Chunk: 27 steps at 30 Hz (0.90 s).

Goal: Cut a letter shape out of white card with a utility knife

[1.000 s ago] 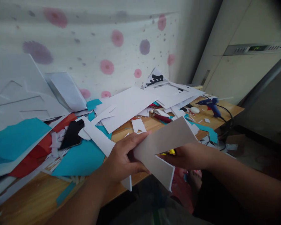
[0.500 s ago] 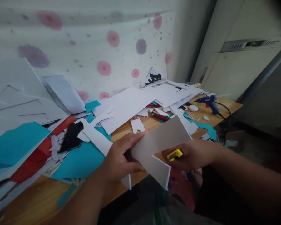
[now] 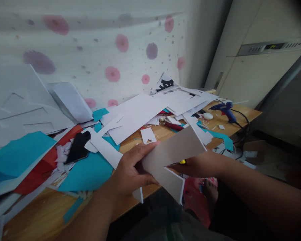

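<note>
My left hand (image 3: 134,167) grips a white foam board piece (image 3: 173,145) by its left side, thumb below and fingers above. The board is tilted over the table's front edge and has a V-shaped notch on its right side. My right hand (image 3: 195,165) is closed around a yellow utility knife (image 3: 182,161), partly behind the board. Only a bit of the knife's yellow body shows, with its dark front end at the notch's inner corner. Most of my right fingers are hidden behind the board.
The wooden table (image 3: 37,207) carries white sheets (image 3: 137,110), turquoise paper (image 3: 87,174), red paper (image 3: 35,174) and a black phone (image 3: 77,147). Farther right lie a red-handled tool (image 3: 173,126) and a blue glue gun (image 3: 224,110) with its cable. A dotted curtain (image 3: 90,50) hangs behind.
My right hand has moved slightly left and the knife has turned, its front now at the notch corner and most of its yellow body hidden. The left hand keeps its hold on the board.
</note>
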### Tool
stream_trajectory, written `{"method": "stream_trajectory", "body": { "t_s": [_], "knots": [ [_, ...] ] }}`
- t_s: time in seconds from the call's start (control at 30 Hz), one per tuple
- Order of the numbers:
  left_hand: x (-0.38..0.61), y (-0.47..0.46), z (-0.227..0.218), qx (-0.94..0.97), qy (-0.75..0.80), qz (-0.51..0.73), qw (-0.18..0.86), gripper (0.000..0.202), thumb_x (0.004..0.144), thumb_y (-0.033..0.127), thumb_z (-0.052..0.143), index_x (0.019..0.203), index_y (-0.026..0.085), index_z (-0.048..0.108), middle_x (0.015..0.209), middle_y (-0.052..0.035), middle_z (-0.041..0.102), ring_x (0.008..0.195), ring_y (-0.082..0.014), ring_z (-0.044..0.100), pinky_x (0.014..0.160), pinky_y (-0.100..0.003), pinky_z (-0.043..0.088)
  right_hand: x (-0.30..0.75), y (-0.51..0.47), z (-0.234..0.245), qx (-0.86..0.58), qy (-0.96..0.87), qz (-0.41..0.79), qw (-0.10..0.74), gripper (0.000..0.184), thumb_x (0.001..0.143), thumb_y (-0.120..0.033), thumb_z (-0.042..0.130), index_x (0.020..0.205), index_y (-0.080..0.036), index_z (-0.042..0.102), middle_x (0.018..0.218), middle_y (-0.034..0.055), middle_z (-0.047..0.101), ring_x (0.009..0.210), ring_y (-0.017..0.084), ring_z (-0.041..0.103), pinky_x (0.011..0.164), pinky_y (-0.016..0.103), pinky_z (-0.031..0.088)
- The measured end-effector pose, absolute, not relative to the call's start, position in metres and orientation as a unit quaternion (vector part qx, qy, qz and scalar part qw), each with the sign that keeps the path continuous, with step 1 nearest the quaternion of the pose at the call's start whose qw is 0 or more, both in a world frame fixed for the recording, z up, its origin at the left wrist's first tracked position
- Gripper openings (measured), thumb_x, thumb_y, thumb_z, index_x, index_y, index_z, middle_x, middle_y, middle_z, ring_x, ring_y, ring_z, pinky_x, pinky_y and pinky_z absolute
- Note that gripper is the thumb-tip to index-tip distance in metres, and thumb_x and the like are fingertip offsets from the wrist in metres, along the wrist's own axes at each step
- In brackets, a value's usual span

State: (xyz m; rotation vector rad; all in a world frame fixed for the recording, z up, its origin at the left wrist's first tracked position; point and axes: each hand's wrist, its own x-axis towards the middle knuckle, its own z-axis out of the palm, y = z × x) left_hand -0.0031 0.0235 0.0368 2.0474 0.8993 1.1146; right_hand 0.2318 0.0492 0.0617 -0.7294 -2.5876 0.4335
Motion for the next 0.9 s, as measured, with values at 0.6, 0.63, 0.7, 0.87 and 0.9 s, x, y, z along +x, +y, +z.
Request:
{"method": "stream_trajectory", "body": {
  "t_s": [0.6,0.63,0.7,0.87,0.9],
  "knots": [
    [-0.002,0.023,0.038,0.791,0.28,0.404,0.363,0.076,0.056,0.054,0.079,0.126,0.034,0.057,0.112,-0.0063,0.063,0.096,-0.0233,0.056,0.089,-0.036,0.044,0.229,0.052,0.078,-0.112,-0.878,0.443,0.144,0.012,0.072,-0.022,0.058,0.082,-0.018,0.063,0.082,0.0028,0.065,0.074,0.014,0.057,0.074,0.023,0.046],
    [-0.002,0.023,0.038,0.797,0.277,0.404,0.354,0.076,0.056,0.053,0.079,0.126,0.034,0.056,0.111,-0.0062,0.064,0.094,-0.0228,0.057,0.087,-0.035,0.044,0.229,0.052,0.078,-0.113,-0.877,0.443,0.148,0.01,0.071,-0.022,0.058,0.079,-0.018,0.063,0.08,0.0023,0.065,0.072,0.014,0.057,0.072,0.023,0.046],
    [-0.001,0.022,0.04,0.806,0.275,0.4,0.338,0.077,0.055,0.052,0.08,0.126,0.035,0.056,0.108,-0.0056,0.065,0.091,-0.0219,0.057,0.084,-0.034,0.045,0.229,0.052,0.075,-0.114,-0.873,0.448,0.154,0.007,0.07,-0.022,0.057,0.074,-0.02,0.061,0.077,0.0013,0.064,0.071,0.014,0.056,0.069,0.023,0.045],
    [0.0,0.02,0.041,0.803,0.284,0.406,0.33,0.075,0.055,0.048,0.082,0.125,0.035,0.057,0.107,-0.0057,0.065,0.09,-0.0223,0.058,0.084,-0.036,0.047,0.23,0.054,0.065,-0.114,-0.878,0.434,0.168,0.005,0.07,-0.027,0.059,0.067,-0.022,0.059,0.069,-0.0014,0.06,0.064,0.012,0.051,0.064,0.021,0.043],
    [-0.001,0.02,0.04,0.795,0.287,0.415,0.336,0.075,0.055,0.047,0.082,0.125,0.035,0.057,0.109,-0.006,0.065,0.092,-0.0228,0.058,0.084,-0.036,0.047,0.231,0.053,0.064,-0.113,-0.882,0.425,0.167,0.007,0.071,-0.026,0.059,0.067,-0.021,0.059,0.067,-0.0017,0.059,0.062,0.011,0.049,0.062,0.021,0.042]
  ]
}}
